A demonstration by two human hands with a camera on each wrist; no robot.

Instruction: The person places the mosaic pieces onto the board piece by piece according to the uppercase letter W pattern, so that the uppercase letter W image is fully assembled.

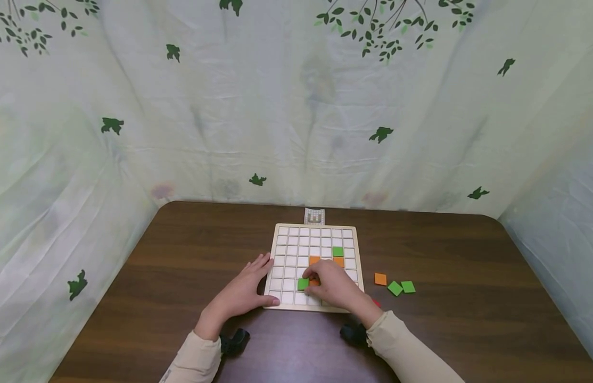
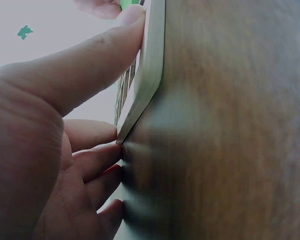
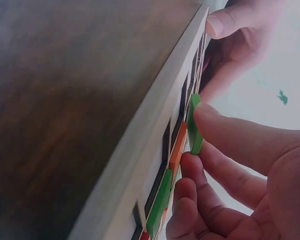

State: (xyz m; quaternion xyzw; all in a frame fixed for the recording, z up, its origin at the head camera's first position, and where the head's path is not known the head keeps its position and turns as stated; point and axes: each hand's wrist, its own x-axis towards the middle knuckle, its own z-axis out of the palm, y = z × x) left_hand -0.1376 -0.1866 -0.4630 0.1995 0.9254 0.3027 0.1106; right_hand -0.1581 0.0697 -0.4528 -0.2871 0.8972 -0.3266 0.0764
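A white-squared grid board [image 1: 290, 260] with a pale wooden frame lies on the table. My right hand [image 1: 336, 284] pinches a green square tile [image 3: 194, 125] between thumb and fingers, tilted over the board's near part. Just beside it sits an orange tile [image 3: 178, 145], with another green tile [image 3: 159, 202] closer to the right wrist camera. Farther up the grid are a green tile [image 1: 337, 251] and orange tiles [image 1: 338, 262]. My left hand [image 1: 244, 287] rests at the board's near left corner, its thumb on the front frame and its extended fingers against the left side.
Right of the board lie a loose orange tile [image 1: 380, 279] and two green tiles [image 1: 401, 288]. A red piece [image 1: 376, 303] shows partly behind the right wrist. A small printed card [image 1: 314, 216] lies behind the board. A patterned curtain [image 1: 296, 106] hangs beyond the brown table [image 1: 205, 239].
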